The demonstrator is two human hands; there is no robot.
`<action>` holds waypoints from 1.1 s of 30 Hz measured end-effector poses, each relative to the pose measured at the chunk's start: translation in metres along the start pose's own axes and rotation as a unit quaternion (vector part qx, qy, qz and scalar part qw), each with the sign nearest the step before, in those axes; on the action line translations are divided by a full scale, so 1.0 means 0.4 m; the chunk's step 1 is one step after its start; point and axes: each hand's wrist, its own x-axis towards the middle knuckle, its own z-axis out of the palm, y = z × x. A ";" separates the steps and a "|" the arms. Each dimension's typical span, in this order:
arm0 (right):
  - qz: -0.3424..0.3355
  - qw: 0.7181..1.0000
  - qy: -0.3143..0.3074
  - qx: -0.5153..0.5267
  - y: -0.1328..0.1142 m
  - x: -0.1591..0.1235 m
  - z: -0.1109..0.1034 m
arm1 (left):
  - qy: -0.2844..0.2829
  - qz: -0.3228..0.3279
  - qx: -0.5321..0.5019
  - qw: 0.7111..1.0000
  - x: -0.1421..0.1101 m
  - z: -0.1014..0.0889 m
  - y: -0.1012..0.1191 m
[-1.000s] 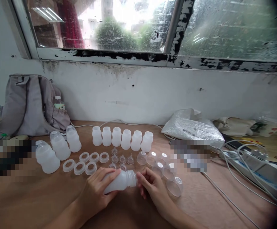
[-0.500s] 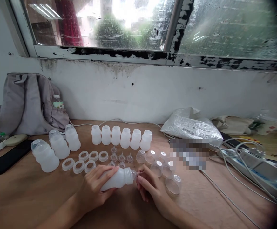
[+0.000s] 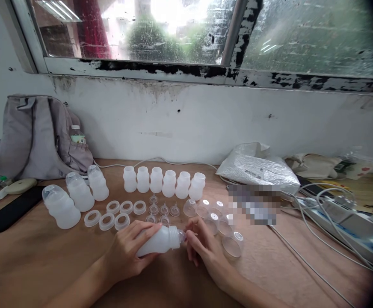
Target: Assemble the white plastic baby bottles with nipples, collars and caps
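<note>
My left hand [image 3: 134, 247] is wrapped round a frosted white baby bottle [image 3: 161, 240], which lies tilted on its side with its neck to the right. A clear bottle nipple [image 3: 182, 236] sits at the mouth of the bottle. My right hand [image 3: 202, 243] pinches the nipple's tip between thumb and fingers; the fingertips partly hide it. Just beyond the hands stand several loose clear nipples [image 3: 164, 208] and several white collar rings [image 3: 122, 221]. Clear dome caps [image 3: 233, 245] are grouped beside my right hand.
A row of open bottles [image 3: 156, 180] stands toward the wall. Capped bottles [image 3: 61, 207] are at the left, near a black phone-like slab [image 3: 11, 212] and a grey backpack [image 3: 35, 137]. A silvery bubble mailer [image 3: 260, 171], a power strip [image 3: 340, 231] and cables occupy the right.
My right fingers have shifted slightly and are closer round the nipple's tip. The bottle stays in my left hand in nearly the same place. The view has tilted a little.
</note>
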 end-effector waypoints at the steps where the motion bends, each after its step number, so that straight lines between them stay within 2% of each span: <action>1: -0.016 1.000 -0.001 -0.010 -0.003 -0.003 0.001 | 0.001 -0.005 -0.002 1.000 0.000 0.000 0.000; 5: -0.095 0.989 -0.047 -0.108 -0.017 -0.015 0.006 | -0.013 -0.005 -0.023 1.000 -0.002 0.002 0.003; 7: -0.109 0.981 -0.062 -0.147 -0.024 -0.018 0.006 | -0.022 0.008 -0.032 0.999 -0.003 0.003 0.004; 12: -0.076 0.971 -0.051 -0.221 -0.030 -0.015 0.001 | -0.014 0.042 -0.016 0.999 -0.003 0.006 0.010; 15: -0.078 0.963 -0.033 -0.255 -0.024 -0.014 0.001 | -0.025 0.062 0.006 0.998 -0.005 0.008 0.016; 24: -0.055 0.958 -0.055 -0.276 -0.037 -0.017 0.008 | -0.033 0.086 0.037 0.995 -0.020 0.012 0.018; 28: -0.073 0.958 -0.042 -0.274 -0.047 -0.015 0.010 | -0.022 0.085 0.031 0.996 -0.020 0.010 0.017; 31: -0.085 0.942 -0.084 -0.313 -0.073 0.007 -0.006 | 0.000 0.069 0.014 0.998 -0.012 0.007 0.018; 33: -0.096 0.924 -0.113 -0.352 -0.106 0.035 -0.027 | 0.021 0.032 -0.008 0.999 -0.006 0.006 0.019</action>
